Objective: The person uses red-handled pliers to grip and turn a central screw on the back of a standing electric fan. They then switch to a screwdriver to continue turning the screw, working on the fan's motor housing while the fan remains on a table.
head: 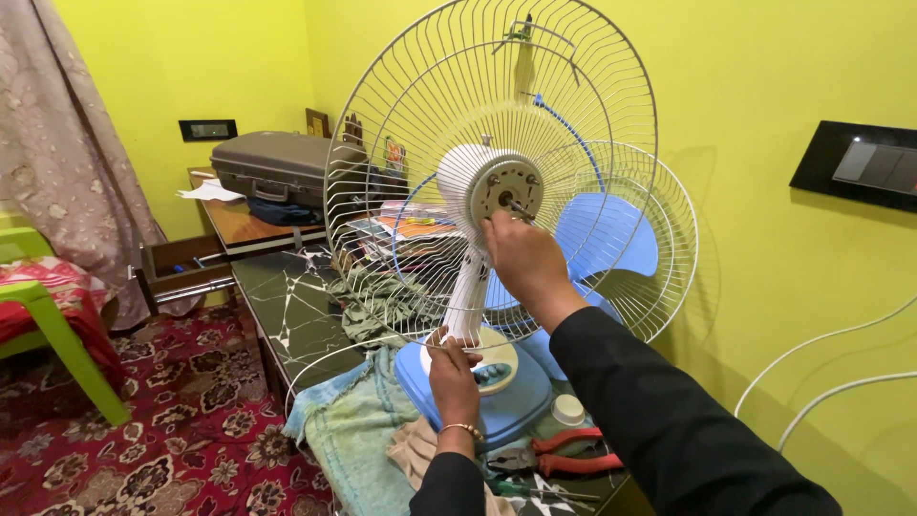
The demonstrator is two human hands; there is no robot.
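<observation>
**Both hands on the table fan, at the stand and at the motor**

We have a table fan (478,287) standing on the dark marble-patterned tabletop (287,315), its blue base (497,406) near the front edge and partly on a teal cloth (349,430). Our left hand (451,368) is closed around the bottom of the white stand (468,296), just above the base — a bracing grip, we judge, that keeps the tall, top-heavy fan from tipping or turning. Our right hand (521,258) is up at the round motor face (504,186), fingers pinched together at the short metal shaft (521,208) in its middle; whether they hold a small part there we cannot tell.

The rear wire guard (458,124) is on the motor and rings the work, so the right hand comes in from the open front. The blue blade (607,234) and a second wire guard (659,239) lean against the yellow wall (783,86) behind — off the fan and out of the hands' way. Red-handled pliers (573,454) and a white cap (568,409) lie just beside the base, within reach.

Room is tight: the wall is close on the right, books and cloth crowd the tabletop behind the guard, and a grey suitcase (277,162) sits well back. The front edge, nearest us, is the freest side.
</observation>
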